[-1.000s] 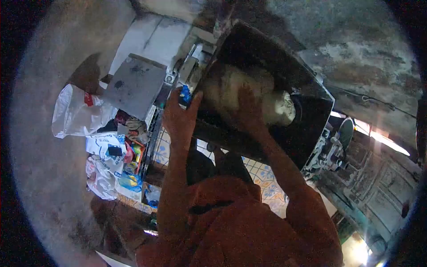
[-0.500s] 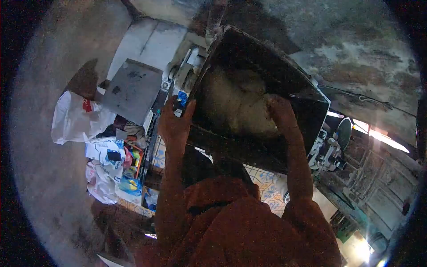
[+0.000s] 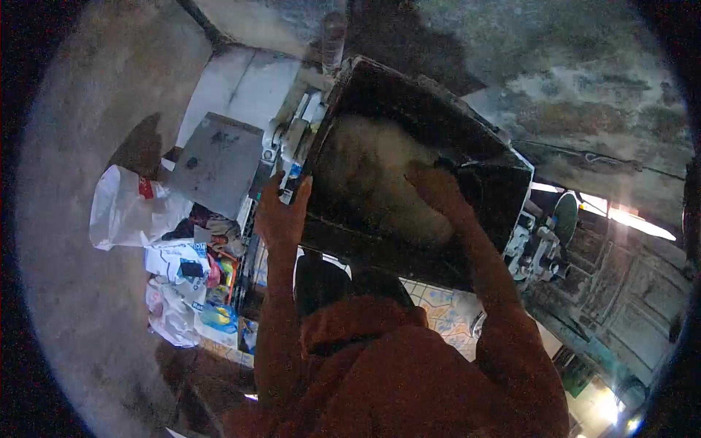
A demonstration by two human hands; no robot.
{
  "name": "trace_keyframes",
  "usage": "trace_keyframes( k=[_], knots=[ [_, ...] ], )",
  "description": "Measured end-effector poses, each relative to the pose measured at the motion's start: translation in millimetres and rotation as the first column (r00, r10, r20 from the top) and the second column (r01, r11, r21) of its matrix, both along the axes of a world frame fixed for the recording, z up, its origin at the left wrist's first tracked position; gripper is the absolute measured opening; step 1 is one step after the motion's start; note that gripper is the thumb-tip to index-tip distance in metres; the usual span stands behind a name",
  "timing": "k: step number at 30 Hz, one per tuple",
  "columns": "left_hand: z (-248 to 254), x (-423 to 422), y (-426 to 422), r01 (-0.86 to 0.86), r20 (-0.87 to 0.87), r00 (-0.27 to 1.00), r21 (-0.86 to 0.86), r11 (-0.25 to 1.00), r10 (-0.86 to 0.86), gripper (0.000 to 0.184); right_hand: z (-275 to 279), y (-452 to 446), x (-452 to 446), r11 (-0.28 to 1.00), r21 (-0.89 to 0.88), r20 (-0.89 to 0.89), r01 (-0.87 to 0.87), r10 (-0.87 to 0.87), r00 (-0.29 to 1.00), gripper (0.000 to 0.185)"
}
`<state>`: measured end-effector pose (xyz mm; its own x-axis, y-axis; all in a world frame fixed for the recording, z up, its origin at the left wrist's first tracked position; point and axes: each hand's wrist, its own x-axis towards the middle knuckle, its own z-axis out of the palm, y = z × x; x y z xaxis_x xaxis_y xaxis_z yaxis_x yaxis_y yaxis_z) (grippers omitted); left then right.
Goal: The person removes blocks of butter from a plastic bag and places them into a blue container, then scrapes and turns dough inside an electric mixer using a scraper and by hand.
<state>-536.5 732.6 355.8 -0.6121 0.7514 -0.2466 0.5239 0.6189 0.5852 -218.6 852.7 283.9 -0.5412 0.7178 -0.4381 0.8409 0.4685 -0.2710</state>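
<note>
A dark, open-topped box (image 3: 405, 87) with scuffed edges is in front of me. A pale tan mass (image 3: 365, 157) lies inside; whether it is dough or powder I cannot tell. My right hand (image 3: 437, 188) reaches into the box over the mass, its fingers stretched toward the upper left, with nothing visible gripped. At the box's left edge is my left hand (image 3: 281, 215), thumb and fingers apart, the thumb at the rim. A bit of blue shows near its fingertips.
Left of the box are metal fittings (image 3: 296, 135) and a flat grey panel (image 3: 215, 162). White plastic bags (image 3: 117, 212) and colourful packets (image 3: 219, 314) lie further left. Another metal mechanism (image 3: 537, 252) sits at the box's right. Patterned tiles (image 3: 442, 310) show below.
My right hand has moved leftward over the pale mass. My left hand stays near the rim, slightly lower. The view has shifted a little.
</note>
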Motion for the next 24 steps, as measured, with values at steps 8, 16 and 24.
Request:
trace_keyframes(
  k=[8,16,24],
  knots=[
    [4.4,-1.9,-1.3,0.026,0.012,1.000,-0.053,0.998,-0.025,0.066,96.0,-11.6,-4.1,0.569,-0.647,-0.312,0.508,-0.805,0.504,0.019],
    [-14.7,-5.3,-6.3,0.012,-0.048,0.999,-0.022,1.000,-0.013,0.067,42.5,-11.9,-84.6,0.346,-0.918,-0.330,-0.193,-0.937,-0.111,0.027],
    [4.6,0.0,-2.4,0.034,-0.038,0.999,-0.101,0.994,-0.038,0.069,2.2,5.9,-60.4,0.966,0.254,-0.083,0.039,-0.019,0.996,0.020]
  ],
)
